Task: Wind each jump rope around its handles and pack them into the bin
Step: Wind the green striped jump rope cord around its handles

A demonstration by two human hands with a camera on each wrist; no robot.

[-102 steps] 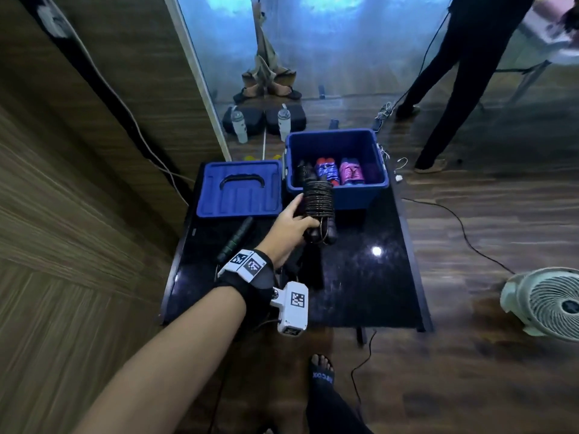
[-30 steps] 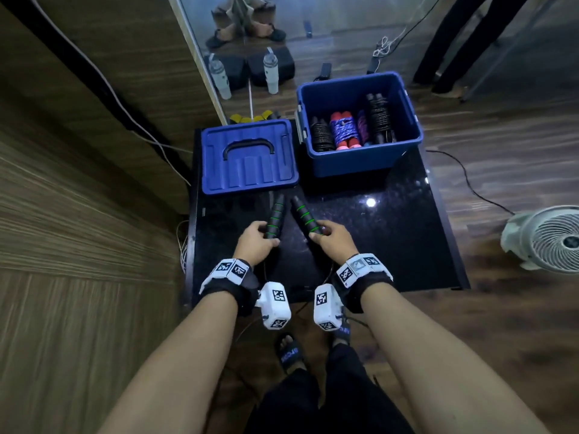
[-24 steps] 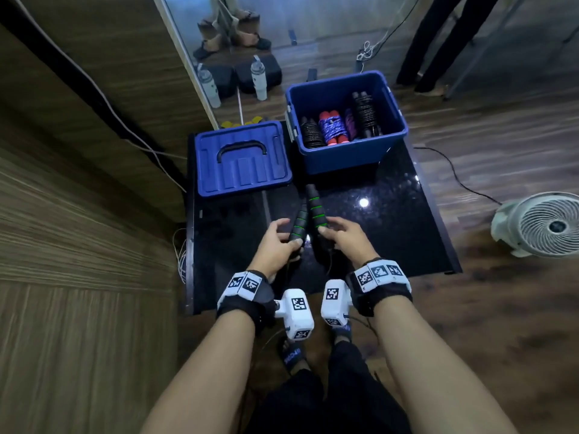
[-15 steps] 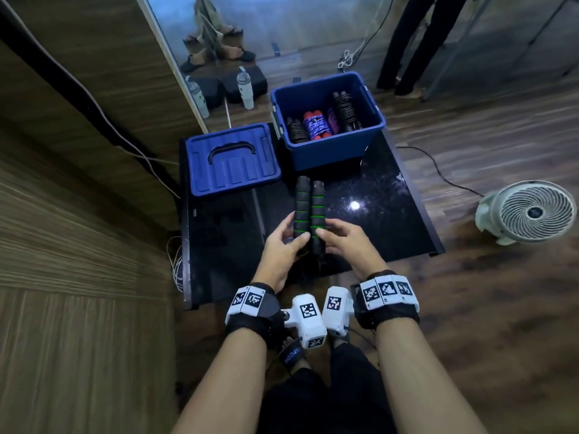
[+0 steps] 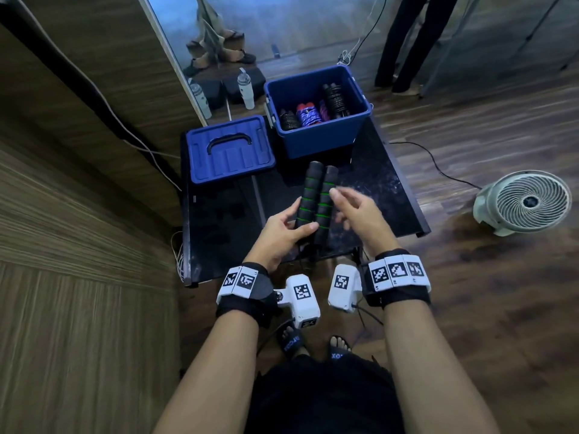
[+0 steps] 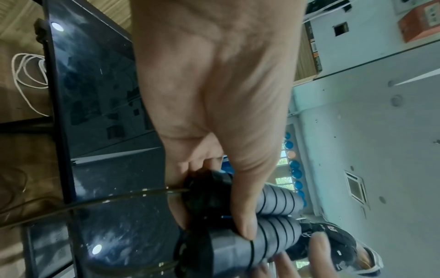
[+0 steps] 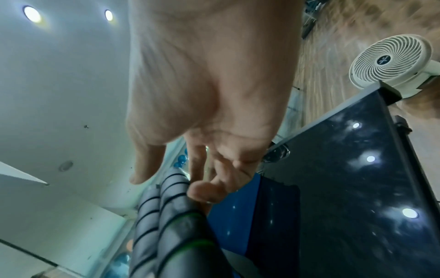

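The left hand (image 5: 283, 234) gripped both green-ringed handles (image 5: 315, 198) side by side, just short of the bin (image 5: 322, 139) — the right hand (image 5: 357, 214), blurred, seemingly hovered loose-fingered beside them.

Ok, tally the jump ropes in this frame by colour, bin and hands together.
Black ropes, wound, in the bin: 2
Red-and-blue rope, in the bin: 1
Pink-purple rope, in the bin: 1
Green-ringed rope, handles held in the left hand: 1
Total: 5
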